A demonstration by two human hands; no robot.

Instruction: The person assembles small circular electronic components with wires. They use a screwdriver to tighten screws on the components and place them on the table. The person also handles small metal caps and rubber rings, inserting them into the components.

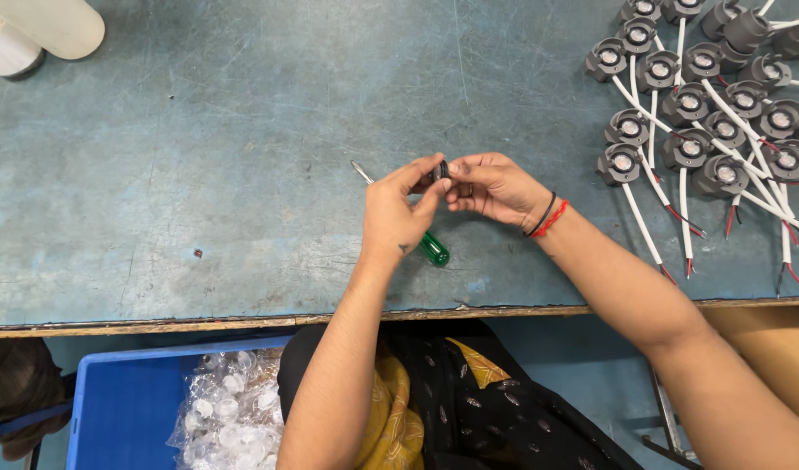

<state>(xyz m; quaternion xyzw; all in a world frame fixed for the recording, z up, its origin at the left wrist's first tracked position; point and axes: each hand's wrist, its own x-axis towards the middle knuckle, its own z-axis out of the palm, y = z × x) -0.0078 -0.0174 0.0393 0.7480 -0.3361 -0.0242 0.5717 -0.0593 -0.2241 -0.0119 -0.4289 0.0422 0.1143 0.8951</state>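
Left hand [397,209]: raised over the middle of the counter [199,157], fingers curled, thumb and forefinger pinched on a small dark round part [440,170]. Right hand [491,185]: meets the left from the other side, fingertips closed on the same part, so the part sits between both hands just above the counter surface; black and red bands [547,218] circle this wrist. Screwdriver [421,235]: lies on the counter under the hands, green handle toward the near edge, metal shaft showing past the left hand toward the far left; neither hand touches it. Lamp fittings [704,113]: a group of dark round housings with pale centres, each trailing a white cable with red and black wire ends, laid in rows at the far right of the counter, well apart from the hands. White cylinders [34,30]: two, at the far left corner, partly out of view. Counter: worn blue-green top, scratched, with a chipped wooden front edge. Blue crate [121,409]: below the counter's front edge at left, holding a clear plastic bag of small clear lenses [230,409].
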